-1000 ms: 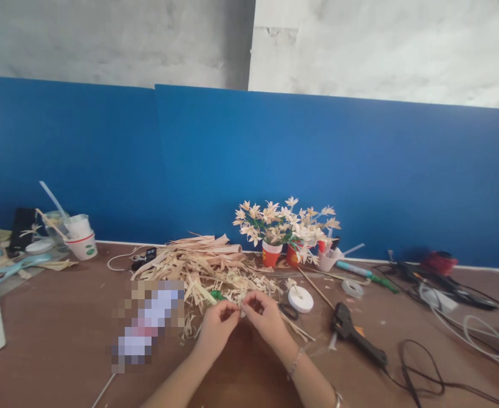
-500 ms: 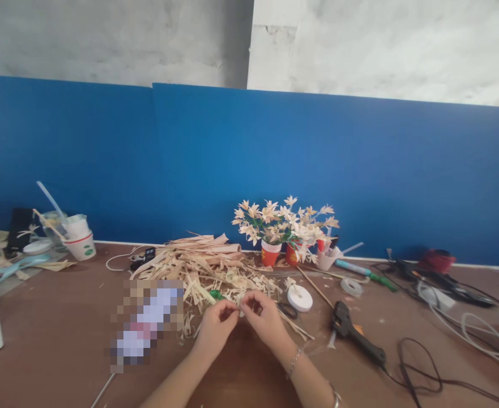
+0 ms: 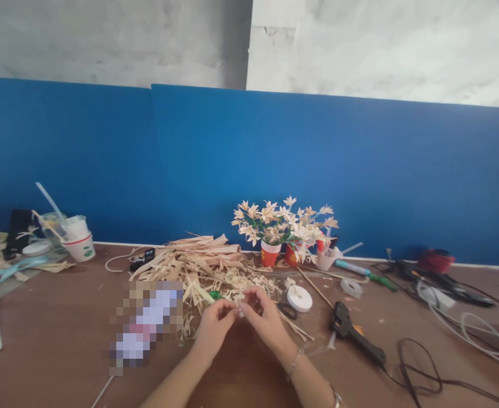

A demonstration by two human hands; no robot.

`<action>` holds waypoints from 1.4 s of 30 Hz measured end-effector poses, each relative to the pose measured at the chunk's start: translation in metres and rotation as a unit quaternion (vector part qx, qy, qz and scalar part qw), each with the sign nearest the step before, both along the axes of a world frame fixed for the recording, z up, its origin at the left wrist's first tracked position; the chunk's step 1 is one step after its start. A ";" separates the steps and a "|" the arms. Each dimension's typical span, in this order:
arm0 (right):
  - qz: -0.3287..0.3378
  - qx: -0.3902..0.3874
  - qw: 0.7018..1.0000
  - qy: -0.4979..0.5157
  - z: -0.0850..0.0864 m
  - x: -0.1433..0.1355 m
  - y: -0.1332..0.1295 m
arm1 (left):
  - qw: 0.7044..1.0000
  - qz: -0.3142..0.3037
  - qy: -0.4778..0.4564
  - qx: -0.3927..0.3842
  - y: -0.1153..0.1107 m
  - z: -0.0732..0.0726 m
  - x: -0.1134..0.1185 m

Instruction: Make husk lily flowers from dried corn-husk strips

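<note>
Between the fingertips of both hands is a small pale piece (image 3: 241, 307), mostly covered by the fingers. My left hand (image 3: 216, 328) pinches it from the left, thumb and forefinger together. On the other side my right hand (image 3: 265, 318), with a bracelet at the wrist, closes its thumb and fingers at the same piece. Just beyond the hands lies a heap of dry husk strips (image 3: 202, 266), with a bit of green (image 3: 215, 295) in it. A white round disc (image 3: 299, 298) lies right of my right hand.
Pale flowers (image 3: 270, 212) stand in red cups (image 3: 268, 256) by the blue partition (image 3: 317, 153). To the right are a black glue gun (image 3: 357, 334), a tape roll (image 3: 352, 287) and cables (image 3: 419, 368). A blurred-out object (image 3: 147, 326) and a white cup (image 3: 80, 247) are left.
The fingers of my right hand have shifted slightly up and over the small piece, and a bit more of it shows between the fingertips. Both forearms stay nearly in place.
</note>
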State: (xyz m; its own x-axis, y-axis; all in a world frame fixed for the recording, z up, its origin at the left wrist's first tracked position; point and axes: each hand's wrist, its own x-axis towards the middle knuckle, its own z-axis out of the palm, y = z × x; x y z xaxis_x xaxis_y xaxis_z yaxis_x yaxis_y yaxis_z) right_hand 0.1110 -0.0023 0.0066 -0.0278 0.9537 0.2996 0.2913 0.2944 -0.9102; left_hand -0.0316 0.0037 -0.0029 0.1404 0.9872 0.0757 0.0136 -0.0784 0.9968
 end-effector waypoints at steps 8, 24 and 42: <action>0.074 -0.083 0.994 0.006 -0.004 -0.007 0.000 | 0.993 0.034 -0.105 -0.043 -0.002 0.007 -0.002; 0.102 -0.102 0.987 0.072 -0.009 -0.006 0.003 | 0.981 0.018 -0.178 -0.077 0.003 0.003 -0.007; 0.114 -0.117 0.981 0.102 -0.013 -0.011 0.003 | 0.976 -0.037 -0.198 -0.080 0.004 0.001 -0.008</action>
State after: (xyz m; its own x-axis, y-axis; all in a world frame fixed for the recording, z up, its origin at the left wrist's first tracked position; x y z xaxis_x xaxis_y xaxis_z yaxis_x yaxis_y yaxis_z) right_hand 0.1005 0.0011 -0.0064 -0.2108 0.9728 0.0956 0.0463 0.1076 -0.9931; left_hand -0.0394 0.0075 -0.0019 0.2024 0.9792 -0.0164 -0.3759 0.0931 0.9220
